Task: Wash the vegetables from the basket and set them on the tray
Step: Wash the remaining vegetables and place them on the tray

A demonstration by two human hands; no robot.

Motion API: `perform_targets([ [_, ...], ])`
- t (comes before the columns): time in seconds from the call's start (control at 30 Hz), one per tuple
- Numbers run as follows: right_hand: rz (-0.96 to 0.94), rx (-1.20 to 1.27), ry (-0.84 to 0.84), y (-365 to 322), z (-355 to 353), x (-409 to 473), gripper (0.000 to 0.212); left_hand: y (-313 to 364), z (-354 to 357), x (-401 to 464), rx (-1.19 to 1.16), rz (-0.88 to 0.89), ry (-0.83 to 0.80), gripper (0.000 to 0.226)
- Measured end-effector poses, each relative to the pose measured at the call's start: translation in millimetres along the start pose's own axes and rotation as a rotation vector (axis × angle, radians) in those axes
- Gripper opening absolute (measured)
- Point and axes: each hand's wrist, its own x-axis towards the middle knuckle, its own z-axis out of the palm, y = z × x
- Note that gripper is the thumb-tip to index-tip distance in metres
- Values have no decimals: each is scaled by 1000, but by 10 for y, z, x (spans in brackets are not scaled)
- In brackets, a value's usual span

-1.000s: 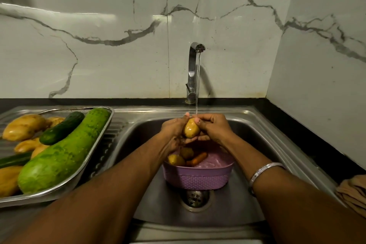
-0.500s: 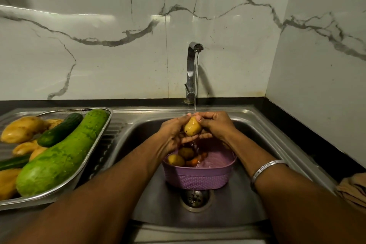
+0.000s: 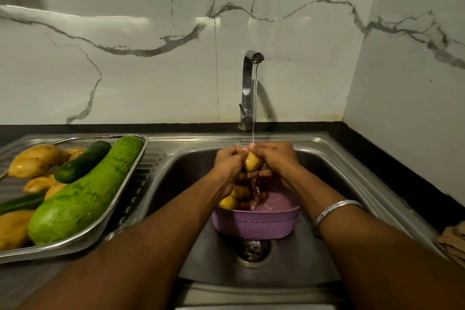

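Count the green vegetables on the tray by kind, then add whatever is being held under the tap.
Cucumbers: 2
Gourd: 1
Potato, gripped between left hand and right hand: 1
Total: 4

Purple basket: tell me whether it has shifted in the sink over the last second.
No. The basket sits just behind the drain, under the tap, as before.

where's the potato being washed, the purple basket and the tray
potato (image 3: pixel 253 162), head view, on its bare yellow skin between the two hands
purple basket (image 3: pixel 254 228), head view, on its woven front wall
tray (image 3: pixel 125 199), head view, on its right steel rim
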Motion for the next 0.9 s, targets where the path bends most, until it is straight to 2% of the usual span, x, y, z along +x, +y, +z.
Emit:
perform_targets([
  [0.17, 114, 27, -80, -68, -86, 8, 19, 28, -71, -11, -9, -30, -23, 20],
  [0.33, 142, 69, -43, -56, -74, -14, 19, 20, -75, 14, 10, -3, -43, 23],
  [0.4, 169, 102, -37, -69, -60, -43, 17, 13, -66, 17, 5, 29, -48, 24],
  [0.47, 178, 117, -54, -78, -74, -46, 27, -7, -74, 27, 29, 78, -43, 25],
  [0.57, 169, 82, -51, -65, -94, -59, 38, -70, -110, 82, 153, 183, -40, 20],
  [0.73, 140, 25, 32, -51, -4, -91, 35, -174, -123, 146, 433, 438, -30, 17],
  [0.83, 112, 4, 74, -44, 53, -68, 35, -188, -102, 169, 475, 469, -8, 19],
  [0.9, 114, -1, 54, -57, 59, -65, 30, -184, -115, 205, 458, 420, 23, 21],
])
